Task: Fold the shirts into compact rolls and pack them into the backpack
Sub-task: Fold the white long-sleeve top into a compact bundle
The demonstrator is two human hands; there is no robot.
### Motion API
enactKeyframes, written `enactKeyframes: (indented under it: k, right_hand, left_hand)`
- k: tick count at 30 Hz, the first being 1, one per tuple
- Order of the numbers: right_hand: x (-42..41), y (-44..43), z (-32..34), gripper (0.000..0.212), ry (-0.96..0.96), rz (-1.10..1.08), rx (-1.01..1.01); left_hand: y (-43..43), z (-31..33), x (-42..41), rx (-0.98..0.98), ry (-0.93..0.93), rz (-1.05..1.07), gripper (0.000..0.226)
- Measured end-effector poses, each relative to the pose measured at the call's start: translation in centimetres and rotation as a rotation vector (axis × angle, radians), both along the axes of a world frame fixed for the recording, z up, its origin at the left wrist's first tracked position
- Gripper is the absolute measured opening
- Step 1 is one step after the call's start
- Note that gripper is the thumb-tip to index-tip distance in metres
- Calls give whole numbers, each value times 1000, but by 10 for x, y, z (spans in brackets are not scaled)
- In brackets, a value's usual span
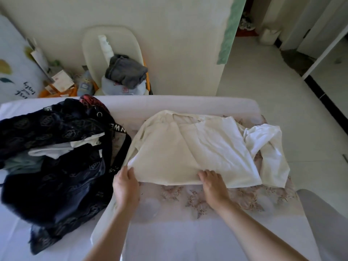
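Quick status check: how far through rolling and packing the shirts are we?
Done: a white cloth and a teal cloth already sit inside the open dark navy patterned backpack. In hand: the left hand and right hand grip the near hem of the cream cotton shirt, which lies spread out, not yet rolled. Left: rolling and packing it, then probably the brighter white garment at its right edge.

Cream-white shirt (188, 147), navy backpack (56, 185) with a faint pale outline print, red patterned patch (88, 102) on top, black strap (120, 129) lettered in white, sheer lace (244, 198) with dusty-pink flowers, white bed (18, 232), grey garment (126, 74), mottled green wall edge (231, 29).
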State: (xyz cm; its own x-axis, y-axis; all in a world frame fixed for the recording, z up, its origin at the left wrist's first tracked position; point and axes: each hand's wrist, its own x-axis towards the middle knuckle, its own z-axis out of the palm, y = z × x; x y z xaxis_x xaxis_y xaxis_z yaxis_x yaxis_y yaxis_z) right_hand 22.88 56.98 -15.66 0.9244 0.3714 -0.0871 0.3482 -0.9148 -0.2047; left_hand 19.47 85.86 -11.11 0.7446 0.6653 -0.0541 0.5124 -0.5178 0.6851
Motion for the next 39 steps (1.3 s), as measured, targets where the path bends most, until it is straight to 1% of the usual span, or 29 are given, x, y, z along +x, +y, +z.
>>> enactKeyframes:
  k: [1,2,3,4,6,7,8,9,10,11,12,14,16,18,19,21,23,24,25,26,27,28,30,31,32,33,35,37,39]
  right_hand:
    - [4,-2,1,54,11,-7,1]
    - [7,-4,2,52,14,-6,11]
    - [8,-7,4,51,7,3,20]
    - [8,-10,6,51,-11,24,20]
    - [4,-14,11,46,-28,93,8]
    - [1,-16,12,42,-29,116,-7]
    - [-2,-18,11,39,-35,109,-37]
    - [-4,-20,11,38,-30,67,-74]
    - [-5,-23,9,40,-25,17,-120]
    - [-5,-25,8,40,-20,-22,-167]
    - [-5,-28,7,40,-5,-33,-197]
    - [-3,-36,13,37,69,1,-154]
    - [-3,-44,24,33,171,32,-103]
    - [-7,-48,40,32,270,52,-83]
    - [-11,-47,50,32,350,61,-105]
    - [-23,-43,65,27,560,116,-237]
    - [-35,-42,75,21,780,198,-361]
    - [-40,-43,76,16,900,182,-375]
    - [-44,-44,78,14,1016,127,-348]
    - [-46,-46,77,20,1074,64,-289]
    - [-44,-47,77,24,1059,21,-225]
    - [-39,-47,77,24,953,-9,-160]
    - [-27,-47,77,21,634,-87,-26]
    - [-20,-45,76,24,514,-116,36]
    - [-12,-43,75,26,430,-125,79]
    - [-2,-39,73,28,374,-107,104]
    - [16,-29,65,32,312,-54,124]
    - [32,-18,59,37,221,-3,134]
    - [47,-10,45,38,103,73,100]
  left_hand:
    - [6,3,-1,-10,-10,44,19]
    - [11,6,-3,17,27,50,17]
    - [14,6,-6,93,84,9,21]
    - [16,4,-10,193,141,-42,36]
    - [13,-1,-18,350,132,-166,69]
    - [8,-4,-19,401,90,-304,76]
    - [3,-7,-20,448,67,-498,75]
    - [-3,-12,-19,491,88,-700,68]
    - [-7,-15,-18,508,161,-848,60]
    - [-11,-15,-16,491,259,-924,52]
    - [-13,-16,-13,439,362,-938,46]
    - [-14,-14,-6,390,513,-908,28]
    - [-13,-9,-2,358,562,-899,31]
    - [-14,3,-4,379,656,-972,36]
    - [-18,12,-6,400,746,-1046,39]
    - [-30,26,-17,398,977,-1212,44]
    - [-44,31,-32,207,1239,-1273,44]
    - [-51,32,-39,66,1357,-1245,43]
    - [-59,34,-44,-72,1414,-1208,37]
    - [-66,33,-46,-158,1373,-1193,28]
    - [-71,32,-44,-191,1235,-1183,18]
    - [-76,29,-39,-161,1036,-1151,14]
    - [-79,22,-25,-8,579,-1005,21]
    - [-78,18,-17,57,380,-936,23]
    - [-74,14,-8,134,232,-903,24]
    - [-70,9,1,223,146,-900,27]
    - [-60,5,17,391,136,-899,38]
    - [-46,3,31,475,234,-891,47]
    - [-32,-4,38,493,325,-905,42]
